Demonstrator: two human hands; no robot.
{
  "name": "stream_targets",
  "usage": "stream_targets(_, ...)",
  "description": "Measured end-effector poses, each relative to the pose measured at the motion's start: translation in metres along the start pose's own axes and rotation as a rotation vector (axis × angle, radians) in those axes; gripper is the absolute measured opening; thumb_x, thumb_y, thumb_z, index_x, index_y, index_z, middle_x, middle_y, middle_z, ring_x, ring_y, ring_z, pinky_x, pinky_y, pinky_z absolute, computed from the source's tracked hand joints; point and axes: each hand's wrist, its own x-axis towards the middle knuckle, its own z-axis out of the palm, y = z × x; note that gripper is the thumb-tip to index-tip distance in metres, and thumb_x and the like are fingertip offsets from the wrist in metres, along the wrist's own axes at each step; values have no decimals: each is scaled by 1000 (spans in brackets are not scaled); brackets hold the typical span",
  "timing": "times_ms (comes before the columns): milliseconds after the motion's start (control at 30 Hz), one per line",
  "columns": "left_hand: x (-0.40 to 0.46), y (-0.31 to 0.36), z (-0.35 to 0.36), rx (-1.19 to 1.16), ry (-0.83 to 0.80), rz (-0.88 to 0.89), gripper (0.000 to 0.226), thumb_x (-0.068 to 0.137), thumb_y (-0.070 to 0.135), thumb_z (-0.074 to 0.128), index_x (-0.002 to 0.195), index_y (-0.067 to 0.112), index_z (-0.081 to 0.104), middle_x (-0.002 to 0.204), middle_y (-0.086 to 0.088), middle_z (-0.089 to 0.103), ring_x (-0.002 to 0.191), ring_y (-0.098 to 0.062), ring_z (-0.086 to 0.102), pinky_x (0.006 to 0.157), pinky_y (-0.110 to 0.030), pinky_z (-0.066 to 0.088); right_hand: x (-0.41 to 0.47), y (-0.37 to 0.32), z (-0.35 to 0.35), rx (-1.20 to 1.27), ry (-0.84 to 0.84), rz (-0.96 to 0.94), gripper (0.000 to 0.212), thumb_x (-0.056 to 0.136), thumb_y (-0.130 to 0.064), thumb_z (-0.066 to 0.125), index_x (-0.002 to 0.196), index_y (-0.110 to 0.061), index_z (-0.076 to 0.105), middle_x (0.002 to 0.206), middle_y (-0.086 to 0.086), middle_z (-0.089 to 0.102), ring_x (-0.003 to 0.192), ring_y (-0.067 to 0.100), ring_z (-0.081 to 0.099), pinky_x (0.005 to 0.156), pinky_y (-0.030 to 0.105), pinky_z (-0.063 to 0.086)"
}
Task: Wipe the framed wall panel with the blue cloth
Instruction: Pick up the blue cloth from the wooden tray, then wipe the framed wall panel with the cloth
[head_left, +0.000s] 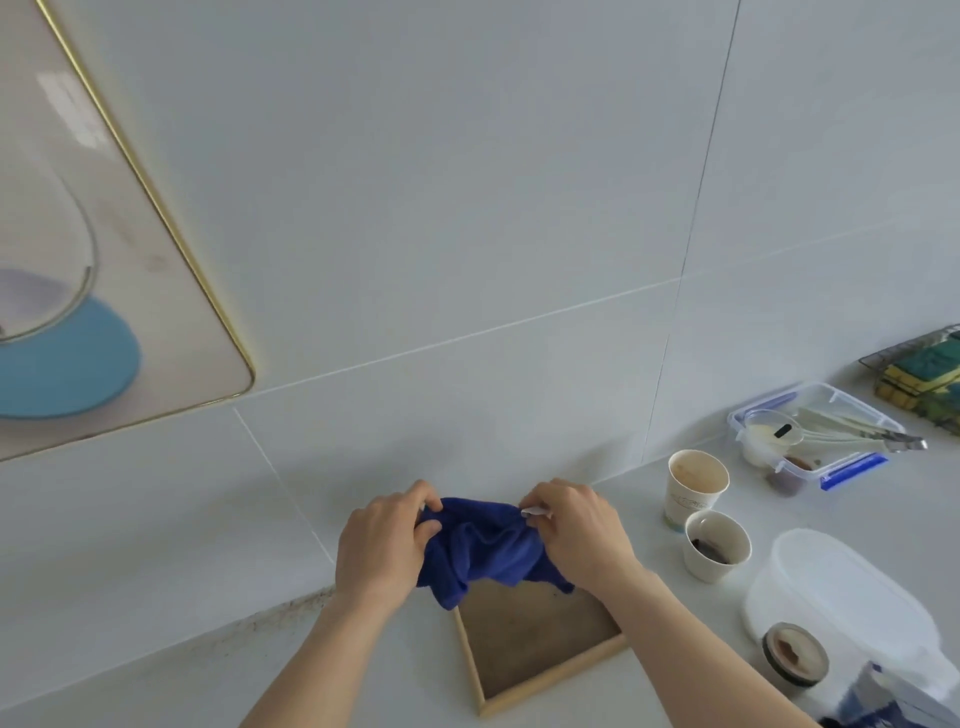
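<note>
wiping not yet begun, judging by the scene: dark blue microfibre cloth (483, 545) bunched between both hands low over the white worktop (363, 675), well apart from the gold-edged framed wall panel with a pale picture and a blue disc (119, 291) mounted high on the left of the white tiled wall (467, 208). left hand (382, 545) closed in a grip on the cloth's left edge, thumb and fingers pinched into the fabric; right hand (576, 530) closed in a grip on the right edge, next to a small white tag. cloth sagging in the middle, hanging just above a wooden-framed brown square board (535, 644) lying flat on the worktop. probably shaking out or folding the cloth into a pad; everything still left: raising it up and left to the panel, then passing over its surface. faint smudges visible on the panel's pale area, apparently untouched.
</note>
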Motion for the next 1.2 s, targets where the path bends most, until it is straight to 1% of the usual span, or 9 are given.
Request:
stream_targets(167,-10,-20,-54,-18,94,24,12,99,34,60,110,36,61,100,10,71,92,-20,65,77,-36,54,-2,-57,-23,-9,48,-67,25,97,-15,55,109,-24,74,109,-5,72,98,24,66,83,38,55)
stream_targets(300,-22,-45,-101,-46,161,21,11,98,34,60,108,38,60,98,11,70,90,-19,65,75,-34,52,-5,-109,-35,-27,88,-119,26,97,-13,55,109,-24,75,108,-5,73,97,24,67,81,32,52)
stream_targets(467,-37,-81,-160,-107,227,6,8,98,36,61,104,39,59,95,15,69,88,-15,65,74,-34,53,-5,-180,-46,-53,117,-190,27,97,-12,55,108,-27,74,109,-7,73,99,22,67,82,34,53)
stream_targets(733,-60,-131,-227,-203,324,-55,6,98,37,62,102,41,61,87,21,65,82,-4,62,68,-26,45,-5,-267,-45,-18,149,-269,24,99,-14,57,107,-29,74,108,-10,73,101,20,66,85,34,54)
stream_targets(833,-63,-142,-242,-282,346,-76,7,97,37,63,103,41,60,90,21,67,82,-3,65,70,-26,49,-1,-288,-43,152,175,-261,23,98,-10,57,101,-25,74,102,-10,75,97,18,67,85,35,55)
stream_targets(933,-60,-144,-253,-482,398,-73,19,96,32,67,107,44,57,91,15,74,82,-7,70,73,-32,58,3,-310,-45,455,157,-201,23,100,-4,54,98,-20,71,96,-4,76,90,21,70,86,43,61)
stream_targets(1000,-57,-141,-260,-659,440,-62,33,94,26,70,116,44,55,87,8,76,81,-12,73,78,-41,63,5,-323,-48,634,140,-154,23,102,-4,54,100,-20,70,96,1,78,92,24,74,89,48,64)
stream_targets(1067,-53,-135,-264,-785,454,-49,41,94,24,71,126,42,52,88,4,76,83,-15,74,80,-42,64,6,-337,-51,771,125,-124,21,101,-6,55,98,-20,71,95,4,79,94,27,75,91,53,64)
stream_targets(1200,-45,-119,-269,-855,412,28,30,98,22,66,127,30,65,103,10,76,99,-10,72,88,-37,63,7,-365,-59,891,143,-108,19,97,-10,60,94,-23,74,95,7,79,94,32,76,89,58,64)
